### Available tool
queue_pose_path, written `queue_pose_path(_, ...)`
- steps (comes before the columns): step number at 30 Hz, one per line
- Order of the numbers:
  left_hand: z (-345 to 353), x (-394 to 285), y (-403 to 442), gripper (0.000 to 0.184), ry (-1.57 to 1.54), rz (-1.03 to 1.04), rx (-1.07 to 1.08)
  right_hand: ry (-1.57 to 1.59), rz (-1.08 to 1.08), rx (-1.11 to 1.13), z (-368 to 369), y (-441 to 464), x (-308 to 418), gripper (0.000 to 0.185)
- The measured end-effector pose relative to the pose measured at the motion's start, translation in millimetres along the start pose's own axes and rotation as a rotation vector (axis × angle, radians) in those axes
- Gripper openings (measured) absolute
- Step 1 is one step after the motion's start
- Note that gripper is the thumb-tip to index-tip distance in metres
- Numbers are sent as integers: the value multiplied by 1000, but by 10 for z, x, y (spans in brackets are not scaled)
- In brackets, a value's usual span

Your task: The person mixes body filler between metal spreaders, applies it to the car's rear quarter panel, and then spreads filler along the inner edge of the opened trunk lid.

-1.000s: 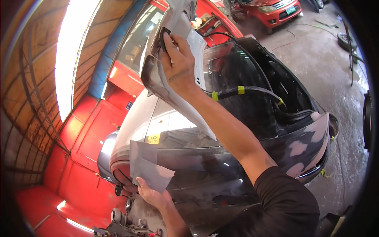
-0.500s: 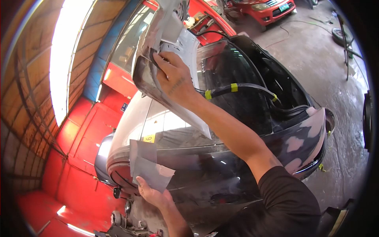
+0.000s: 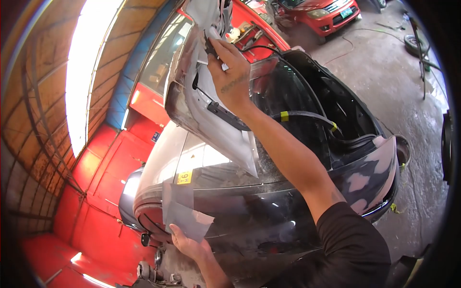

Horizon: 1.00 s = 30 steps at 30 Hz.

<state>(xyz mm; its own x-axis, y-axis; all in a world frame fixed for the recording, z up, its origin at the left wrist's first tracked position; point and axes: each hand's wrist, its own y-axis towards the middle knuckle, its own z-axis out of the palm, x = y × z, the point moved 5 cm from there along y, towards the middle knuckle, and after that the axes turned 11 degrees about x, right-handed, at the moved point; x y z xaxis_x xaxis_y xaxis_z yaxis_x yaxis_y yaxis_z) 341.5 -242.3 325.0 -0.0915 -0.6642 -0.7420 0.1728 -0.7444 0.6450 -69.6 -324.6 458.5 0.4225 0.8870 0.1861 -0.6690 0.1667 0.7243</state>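
Note:
In my left hand [image 3: 188, 244], thumb on top, are grey sheets of sandpaper [image 3: 191, 222], low beside the dark car's [image 3: 249, 216] side. My right hand [image 3: 232, 77] is raised at the upper part of a propped-up grey and white body panel [image 3: 187, 108]. Its fingers pinch a small dark piece [image 3: 209, 46] against the panel's edge; what kind of piece it is cannot be made out. Behind that wrist, a black strip with yellow tape [image 3: 284, 116] crosses the rear glass.
A yellow sticker [image 3: 184, 177] marks the car's window. Pale sanded patches [image 3: 358, 181] show on its rear corner. A red car [image 3: 319, 17] stands at the back on the wet concrete floor [image 3: 374, 72], near a loose tire [image 3: 416, 44]. Red wall panels [image 3: 96, 192] line the left.
My right hand has moved up along the panel with the dark piece, uncovering a dark fitting on the panel's inner side. My left hand keeps the sheets, slightly lower in view.

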Motion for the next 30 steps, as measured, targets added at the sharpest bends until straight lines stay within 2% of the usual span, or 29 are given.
queue_pose_path(19, -30, -6, -18, 50, 22, -10, 0, -125, -158, -12, 63, 190, 21, 36)
queue_pose_path(30, -208, -13, -11, 51, 45, -16, -41, -90, -110, 11, 198, 36, 49, 37)
